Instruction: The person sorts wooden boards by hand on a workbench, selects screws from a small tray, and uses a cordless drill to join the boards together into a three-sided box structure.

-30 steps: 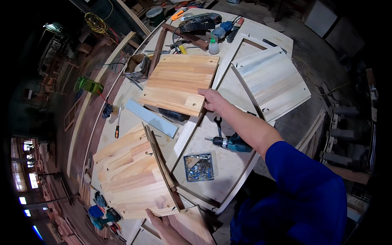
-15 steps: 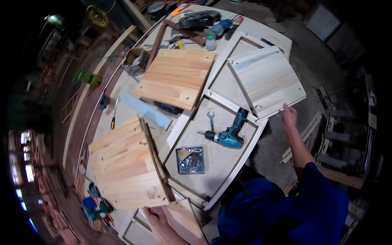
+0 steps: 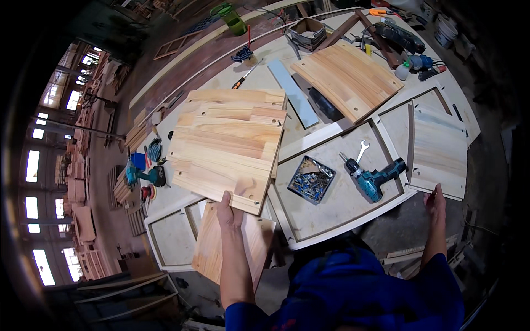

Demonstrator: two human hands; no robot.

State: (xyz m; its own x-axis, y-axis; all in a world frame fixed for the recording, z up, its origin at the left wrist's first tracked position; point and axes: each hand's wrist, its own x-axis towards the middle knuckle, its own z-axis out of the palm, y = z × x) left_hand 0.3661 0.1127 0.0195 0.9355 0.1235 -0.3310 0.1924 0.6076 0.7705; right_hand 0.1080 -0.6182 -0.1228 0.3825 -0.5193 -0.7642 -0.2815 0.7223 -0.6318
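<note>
My left hand (image 3: pixel 229 214) grips the near edge of a large pale-brown wooden panel (image 3: pixel 226 146), its thumb on top. Small holes and bits of hardware show near the panel's corners. Partly beneath it lies another wooden panel (image 3: pixel 207 248). At the right, my right hand (image 3: pixel 436 205) is closed at the near edge of a whitish wooden panel (image 3: pixel 439 149), which rests on a white frame (image 3: pixel 301 238). Between my hands, a teal cordless drill (image 3: pixel 372 179), an open-end wrench (image 3: pixel 362 149) and a tray of screws and fittings (image 3: pixel 312 179) lie inside the frame.
Another wooden panel (image 3: pixel 350 80) lies farther back beside a light-blue strip (image 3: pixel 292 94). A screwdriver (image 3: pixel 245 77), a cardboard box (image 3: pixel 307 34) and power tools (image 3: pixel 400 37) sit along the far side. A second teal drill (image 3: pixel 144 175) stands at the left.
My view has swung left, so the scene sits farther right. My left hand's thumb now shows on top of the large panel's near edge; my right hand stays at the whitish panel.
</note>
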